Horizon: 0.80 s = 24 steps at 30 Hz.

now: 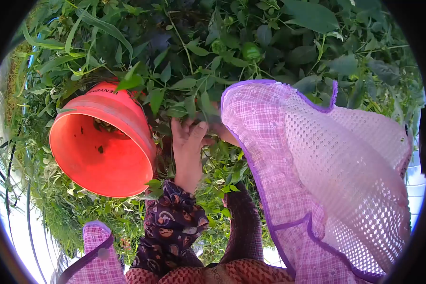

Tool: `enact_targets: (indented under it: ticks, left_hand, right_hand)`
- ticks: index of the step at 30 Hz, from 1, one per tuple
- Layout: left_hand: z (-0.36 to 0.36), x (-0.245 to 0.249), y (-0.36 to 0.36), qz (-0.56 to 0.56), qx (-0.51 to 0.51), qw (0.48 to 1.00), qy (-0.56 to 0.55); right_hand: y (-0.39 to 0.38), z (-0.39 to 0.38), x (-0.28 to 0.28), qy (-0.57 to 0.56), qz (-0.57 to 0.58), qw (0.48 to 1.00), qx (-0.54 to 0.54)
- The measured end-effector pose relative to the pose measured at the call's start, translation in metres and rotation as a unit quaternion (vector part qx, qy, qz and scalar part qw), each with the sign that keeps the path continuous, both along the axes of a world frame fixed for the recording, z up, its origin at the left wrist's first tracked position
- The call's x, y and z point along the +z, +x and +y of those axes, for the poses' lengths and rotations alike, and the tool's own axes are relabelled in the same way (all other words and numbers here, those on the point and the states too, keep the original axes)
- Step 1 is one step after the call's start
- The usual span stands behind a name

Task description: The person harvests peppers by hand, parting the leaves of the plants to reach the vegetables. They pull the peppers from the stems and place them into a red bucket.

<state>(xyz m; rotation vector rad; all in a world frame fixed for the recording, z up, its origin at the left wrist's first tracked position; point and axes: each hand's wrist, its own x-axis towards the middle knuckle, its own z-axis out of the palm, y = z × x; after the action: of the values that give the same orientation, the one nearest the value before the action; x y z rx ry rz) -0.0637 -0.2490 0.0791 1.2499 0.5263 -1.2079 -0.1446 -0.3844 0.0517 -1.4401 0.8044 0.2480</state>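
Observation:
My left hand (188, 146) reaches up into the leafy plants (184, 97), just right of a red bucket (139, 125). Its fingers are bent and the thumb is drawn in toward them among leaves; whatever lies between them is hidden. My right hand (227, 134) is close beside it, mostly covered by a purple checked cloth flap (255, 109) and foliage, so its fingers do not show. The bucket is tilted with its mouth toward me, holding a few dark bits and some greenish matter deep inside. A green, ribbed, pepper-like fruit (251, 51) hangs above my hands.
The cloth flap with its white mesh (336, 146) blocks much of the right side. Another checked flap (99, 258) shows at lower left. Dense stems and leaves surround the bucket and hands. Dark thin lines (31, 222) run along the far left.

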Motion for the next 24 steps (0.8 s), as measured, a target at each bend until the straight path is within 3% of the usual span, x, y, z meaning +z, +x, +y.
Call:
enact_targets:
  ticks: [6,8,10,12,13,14,16,18,19,20,21,23,24]
  left_hand:
    - [0.016,-0.018,-0.014,0.031,-0.044,0.997,0.048]
    - [0.015,-0.026,-0.025,-0.176,-0.092,0.980,-0.023]
    - [0.016,-0.020,-0.021,-0.174,-0.119,0.977,-0.025]
    - [0.023,-0.026,-0.017,-0.121,-0.153,0.979,0.052]
    - [0.024,-0.018,-0.007,-0.357,-0.352,0.855,0.134]
    - [0.026,-0.022,-0.009,-0.358,-0.353,0.854,0.135]
    - [0.028,-0.028,-0.014,-0.484,-0.309,0.816,0.063]
    - [0.030,-0.026,-0.013,-0.465,-0.326,0.819,0.083]
    - [0.027,-0.021,-0.013,-0.421,-0.307,0.851,0.067]
    - [0.026,-0.017,-0.014,-0.375,-0.286,0.880,0.052]
    - [0.031,-0.025,-0.014,-0.396,-0.308,0.862,0.074]
    - [0.042,-0.034,-0.015,-0.449,-0.313,0.835,0.060]
    - [0.039,-0.029,-0.013,-0.499,-0.316,0.806,0.046]
  right_hand:
    - [-0.026,0.028,0.021,0.094,-0.012,0.991,-0.089]
    - [-0.028,0.029,0.020,0.117,-0.022,0.987,-0.112]
    - [-0.028,0.031,0.013,0.129,-0.036,0.983,-0.127]
    - [-0.031,0.034,0.007,0.130,-0.047,0.980,-0.140]
    - [-0.028,0.036,0.006,0.125,-0.043,0.980,-0.147]
    - [-0.029,0.035,0.002,0.124,-0.040,0.979,-0.155]
    - [-0.029,0.033,0.006,0.121,-0.034,0.979,-0.162]
    - [-0.026,0.027,0.003,0.098,-0.065,0.991,-0.064]
    - [-0.035,0.040,-0.004,0.407,-0.043,0.879,-0.244]
    - [-0.038,0.044,-0.009,0.408,-0.043,0.879,-0.245]
    - [-0.031,0.042,-0.008,0.313,-0.061,0.935,-0.151]
    - [-0.027,0.039,0.005,0.088,-0.067,0.994,-0.001]
    - [-0.025,0.037,0.009,0.091,-0.067,0.994,-0.002]
